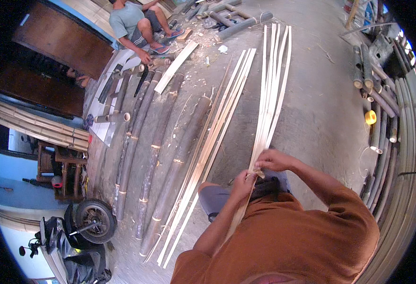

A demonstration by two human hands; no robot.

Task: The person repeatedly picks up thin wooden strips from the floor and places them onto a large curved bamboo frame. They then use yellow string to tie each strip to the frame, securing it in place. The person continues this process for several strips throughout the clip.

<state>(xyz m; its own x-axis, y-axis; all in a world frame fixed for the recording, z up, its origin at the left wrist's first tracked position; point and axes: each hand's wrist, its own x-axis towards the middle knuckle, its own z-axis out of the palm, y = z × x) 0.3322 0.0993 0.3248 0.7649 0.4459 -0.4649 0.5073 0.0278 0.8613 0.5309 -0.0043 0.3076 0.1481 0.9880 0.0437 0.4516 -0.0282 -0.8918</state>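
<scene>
A bundle of long, pale split bamboo strips (pixel 267 99) runs from my lap out across the floor, its far ends fanned apart. My left hand (pixel 243 184) is closed around the near part of the bundle. Just beyond it, on the bundle's right side, my right hand (pixel 271 160) has its fingers curled in against the strips. A short, pale, bent piece (pixel 260 174) shows between the two hands; what it is tied to or held by is hard to make out. To the left, more split strips (pixel 212 142) lie side by side on the floor.
Several dark bamboo poles (pixel 182 156) lie further left. Another person (pixel 134 26) sits low at the far left, one hand near cut bamboo. A motorbike (pixel 75 241) stands at the near left. Bamboo poles (pixel 383 109) and a yellow roll (pixel 370 117) are along the right side.
</scene>
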